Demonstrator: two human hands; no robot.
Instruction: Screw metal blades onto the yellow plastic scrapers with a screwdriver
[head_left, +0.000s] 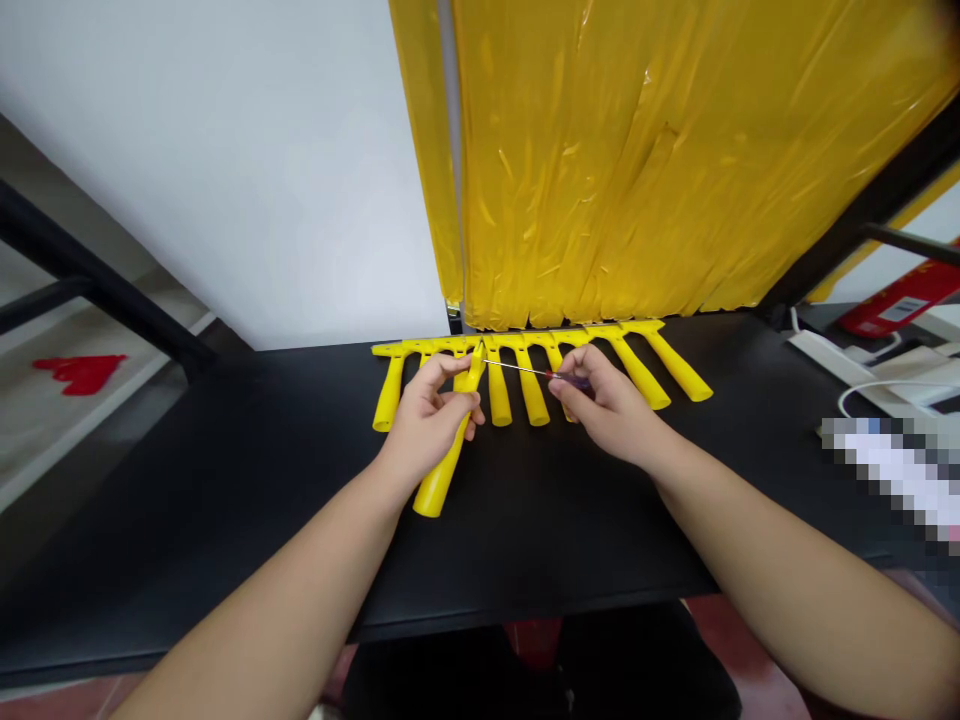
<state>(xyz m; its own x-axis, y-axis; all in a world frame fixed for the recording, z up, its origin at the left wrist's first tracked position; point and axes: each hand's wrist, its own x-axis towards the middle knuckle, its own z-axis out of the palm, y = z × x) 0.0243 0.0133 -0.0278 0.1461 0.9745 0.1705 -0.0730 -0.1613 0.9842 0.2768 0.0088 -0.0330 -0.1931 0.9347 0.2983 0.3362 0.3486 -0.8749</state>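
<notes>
My left hand [439, 405] is closed around a yellow T-shaped squeegee [442, 480], whose tubular handle slants down toward me. Its head is turned nearly edge-on. In my right hand [604, 400] is a thin screwdriver [517, 367] with a dark red-purple handle, its shaft pointing left. The tip meets or nearly meets the held squeegee's head; actual contact is too small to tell. Behind both hands, several more yellow squeegees [499, 395] lie in a row on the black tabletop [300, 470], handles toward me. My hands partly cover some of them.
A white panel [225, 150] and a yellow film-wrapped panel [637, 150] stand behind the row. Black metal bars [97, 270] rise at either side. At right are white power strips with a cable [855, 370] and a red package [900, 300]. A red scrap [82, 372] lies far left.
</notes>
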